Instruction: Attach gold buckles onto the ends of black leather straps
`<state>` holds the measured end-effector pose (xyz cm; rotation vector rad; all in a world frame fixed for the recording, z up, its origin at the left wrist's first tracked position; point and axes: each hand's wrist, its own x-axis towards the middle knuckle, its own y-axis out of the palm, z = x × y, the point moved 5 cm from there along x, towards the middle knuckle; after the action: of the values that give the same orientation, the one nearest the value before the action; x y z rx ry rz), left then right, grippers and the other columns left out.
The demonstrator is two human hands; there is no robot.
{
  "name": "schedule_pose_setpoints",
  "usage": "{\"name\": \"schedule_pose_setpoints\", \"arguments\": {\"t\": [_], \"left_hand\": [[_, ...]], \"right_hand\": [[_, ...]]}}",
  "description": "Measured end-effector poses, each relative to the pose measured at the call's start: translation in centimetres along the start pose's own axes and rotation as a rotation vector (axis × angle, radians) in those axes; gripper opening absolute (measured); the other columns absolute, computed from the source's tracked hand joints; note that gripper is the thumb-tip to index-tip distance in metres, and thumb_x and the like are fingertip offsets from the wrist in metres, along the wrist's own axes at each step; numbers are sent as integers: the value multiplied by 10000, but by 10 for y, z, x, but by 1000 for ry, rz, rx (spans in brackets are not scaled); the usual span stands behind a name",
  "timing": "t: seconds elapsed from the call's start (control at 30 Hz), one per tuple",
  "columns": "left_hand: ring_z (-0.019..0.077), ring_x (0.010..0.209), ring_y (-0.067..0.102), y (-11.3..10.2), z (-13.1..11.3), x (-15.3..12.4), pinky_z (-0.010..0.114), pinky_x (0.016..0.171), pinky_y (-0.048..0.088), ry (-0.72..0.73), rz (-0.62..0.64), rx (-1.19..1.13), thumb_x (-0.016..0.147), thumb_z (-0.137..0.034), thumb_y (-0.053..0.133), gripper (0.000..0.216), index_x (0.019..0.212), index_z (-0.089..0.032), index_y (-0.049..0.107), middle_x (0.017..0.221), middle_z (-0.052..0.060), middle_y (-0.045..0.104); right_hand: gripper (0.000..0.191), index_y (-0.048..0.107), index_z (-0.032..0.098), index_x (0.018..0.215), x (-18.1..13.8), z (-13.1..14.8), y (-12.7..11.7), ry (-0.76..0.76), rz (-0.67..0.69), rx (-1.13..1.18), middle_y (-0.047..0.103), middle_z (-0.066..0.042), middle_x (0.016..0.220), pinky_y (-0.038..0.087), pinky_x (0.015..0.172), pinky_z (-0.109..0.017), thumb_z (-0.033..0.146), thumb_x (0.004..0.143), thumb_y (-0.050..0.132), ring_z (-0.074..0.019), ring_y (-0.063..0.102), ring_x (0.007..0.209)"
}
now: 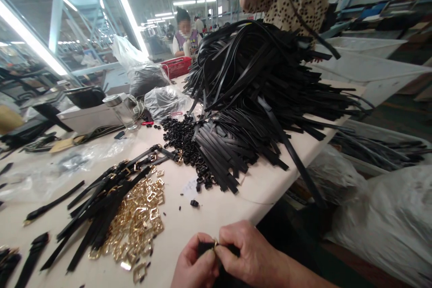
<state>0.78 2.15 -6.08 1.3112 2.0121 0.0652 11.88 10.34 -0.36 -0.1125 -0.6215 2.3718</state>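
A large heap of black straps (266,85) covered the far end of the white table (216,216), with small black loops (184,139) piled just beside it. Gold buckles (138,225) lay near finished straps (101,202), and a red basket (177,66) stood behind clear plastic bags (162,99).

The pale table (216,209) bears black straps (256,94), black loops (184,139), gold buckles (138,225), plastic bags (162,99).

Both hands, left hand (194,267) and right hand (251,256), pinch a black strap (205,248) with gold buckle (215,244).
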Motion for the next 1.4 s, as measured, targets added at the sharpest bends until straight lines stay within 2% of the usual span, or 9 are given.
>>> {"name": "schedule_pose_setpoints", "arguments": {"t": [0.13, 0.27, 0.47, 0.73, 0.83, 0.97, 1.1, 1.2, 1.4], "left_hand": [[23, 323, 348, -6, -1, 0, 142, 392, 175, 22, -71, 44, 492, -574, 943, 587, 727, -180, 577, 385, -69, 520], [12, 322, 328, -11, -7, -1, 124, 389, 164, 10, -132, -85, 422, -561, 970, 624, 770, -159, 644, 374, -73, 513], [9, 328, 352, -7, -1, -1, 120, 397, 192, -51, -98, -181, 439, -522, 982, 590, 783, -144, 688, 394, -72, 495], [24, 377, 429, -1, -7, -5, 121, 424, 262, 10, -72, -136, 431, -446, 1006, 503, 702, -141, 711, 436, -24, 578], [37, 378, 463, 0, -10, -8, 123, 419, 291, -2, -74, -154, 422, -501, 990, 533, 730, -136, 753, 456, 6, 616], [9, 320, 398, 1, -9, -7, 98, 383, 202, -16, -61, -140, 429, -477, 993, 500, 680, -134, 731, 402, -9, 567], [8, 350, 385, 2, -15, -7, 100, 395, 237, -16, -25, -248, 470, -421, 998, 437, 648, -141, 714, 426, -20, 556], [10, 383, 392, -2, -22, -8, 92, 407, 261, 31, -62, -292, 492, -362, 1000, 397, 667, -150, 713, 468, -33, 553], [26, 408, 417, -3, -5, -4, 97, 414, 305, -58, -84, -339, 484, -375, 1003, 505, 812, -130, 708, 488, -43, 530]], "right_hand": [[229, 434, 186, 612, 0, 0, -2, 14, -1, -37, 485, 52, 563, 270, 508, -227, 231, 812, 534, -93, 450, 521], [151, 534, 182, 674, -2, 2, -4, 100, 95, 89, 523, 56, 594, 306, 513, -204, 222, 815, 569, -98, 467, 552], [232, 656, 164, 767, -4, 12, -5, 86, 127, 163, 643, 8, 683, 381, 576, -219, 288, 907, 519, -131, 557, 621], [313, 493, 178, 623, -2, -1, -2, 141, 52, 147, 426, 64, 540, 269, 485, -223, 344, 883, 543, -97, 394, 527], [245, 505, 177, 613, -1, -3, -1, 153, 70, 108, 427, 70, 531, 258, 478, -217, 272, 829, 567, -91, 396, 524], [232, 474, 174, 577, 1, 1, -2, 116, 51, 1, 450, 69, 523, 243, 470, -216, 223, 776, 582, -82, 417, 506], [139, 565, 183, 663, 0, 5, -6, 105, 47, -9, 559, 53, 591, 301, 514, -205, 225, 794, 575, -97, 503, 550], [132, 573, 189, 699, -3, 5, -7, 108, 48, -17, 574, 43, 617, 317, 530, -210, 228, 823, 558, -109, 520, 572], [192, 550, 194, 700, -3, 6, -1, -27, -67, 34, 559, 39, 627, 337, 554, -220, 233, 878, 489, -109, 507, 568]]}}
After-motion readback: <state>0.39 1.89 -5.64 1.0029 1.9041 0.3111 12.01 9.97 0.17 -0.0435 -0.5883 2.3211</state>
